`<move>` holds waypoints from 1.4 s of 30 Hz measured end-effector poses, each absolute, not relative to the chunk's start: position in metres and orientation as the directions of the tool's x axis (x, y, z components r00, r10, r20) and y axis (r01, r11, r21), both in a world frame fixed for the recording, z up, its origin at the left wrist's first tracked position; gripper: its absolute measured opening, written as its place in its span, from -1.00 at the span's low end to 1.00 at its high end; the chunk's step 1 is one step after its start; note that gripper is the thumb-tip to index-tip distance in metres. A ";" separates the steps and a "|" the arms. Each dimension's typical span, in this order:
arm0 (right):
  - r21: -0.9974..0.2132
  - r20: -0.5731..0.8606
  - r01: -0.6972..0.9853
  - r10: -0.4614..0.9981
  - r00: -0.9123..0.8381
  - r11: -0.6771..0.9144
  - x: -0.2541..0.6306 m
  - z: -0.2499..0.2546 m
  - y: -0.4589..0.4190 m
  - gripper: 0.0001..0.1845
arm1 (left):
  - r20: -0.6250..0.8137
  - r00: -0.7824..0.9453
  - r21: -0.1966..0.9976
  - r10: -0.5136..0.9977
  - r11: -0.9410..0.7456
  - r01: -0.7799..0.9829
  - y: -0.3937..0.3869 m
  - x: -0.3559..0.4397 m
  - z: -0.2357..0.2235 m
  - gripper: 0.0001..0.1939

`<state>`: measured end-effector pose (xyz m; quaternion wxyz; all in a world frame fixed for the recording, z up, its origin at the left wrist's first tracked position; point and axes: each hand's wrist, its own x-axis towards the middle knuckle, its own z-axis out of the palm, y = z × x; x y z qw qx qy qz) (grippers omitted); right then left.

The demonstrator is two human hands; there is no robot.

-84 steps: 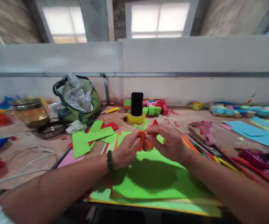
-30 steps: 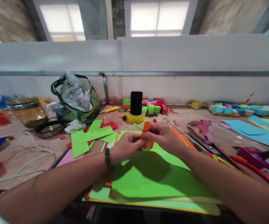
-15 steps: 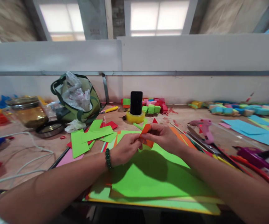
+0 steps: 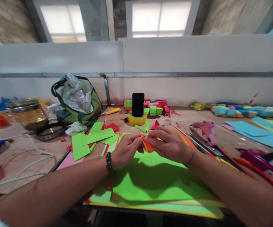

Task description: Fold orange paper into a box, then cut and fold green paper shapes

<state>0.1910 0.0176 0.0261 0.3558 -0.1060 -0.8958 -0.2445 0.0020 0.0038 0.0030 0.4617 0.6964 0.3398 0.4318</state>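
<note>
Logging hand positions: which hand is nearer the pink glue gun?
Right: the right hand is left of the pink glue gun; the left hand is farther left.

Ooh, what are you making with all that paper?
The left hand and the right hand are holding a small folded orange piece between them. It is over a big green sheet. What it will become, I can't tell. A phone stands just beyond, on a yellow tape roll.

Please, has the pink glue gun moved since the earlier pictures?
No. Judged against the light-blue sheets, the pink glue gun is in the same place, to their left, with no visible shift.
</note>
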 end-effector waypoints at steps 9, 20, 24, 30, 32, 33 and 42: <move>0.386 0.681 0.404 0.040 -0.731 0.829 0.195 0.019 0.023 -0.76 | 0.329 0.414 0.936 0.849 -0.351 -0.024 0.001 -0.002 0.000 -0.73; -0.600 0.627 0.220 0.622 -0.469 0.770 0.177 0.026 0.014 -0.84 | 0.233 0.416 0.961 0.879 -0.275 0.044 0.003 0.003 0.001 -0.69; -0.830 0.452 0.069 0.739 -0.499 0.554 0.176 0.026 0.016 -0.81 | 0.214 0.427 0.965 0.879 -0.257 0.045 0.003 0.002 0.001 -0.70; -0.876 0.414 0.045 0.797 -0.440 0.480 0.174 0.024 0.019 -0.85 | 0.226 0.436 0.964 0.871 -0.263 0.026 0.002 0.003 0.001 -0.71; -0.874 0.423 0.047 0.804 -0.418 0.484 0.175 0.023 0.020 -0.85 | 0.232 0.429 0.961 0.873 -0.274 0.038 0.002 0.004 0.000 -0.70; -0.872 0.427 0.045 0.803 -0.415 0.487 0.175 0.023 0.020 -0.86 | 0.237 0.422 0.958 0.875 -0.283 0.049 0.002 0.004 0.000 -0.70; -0.181 0.823 0.341 0.332 -0.461 0.923 0.177 0.021 0.011 -0.95 | 0.269 0.360 0.945 0.893 -0.317 0.079 0.003 0.005 0.000 -0.73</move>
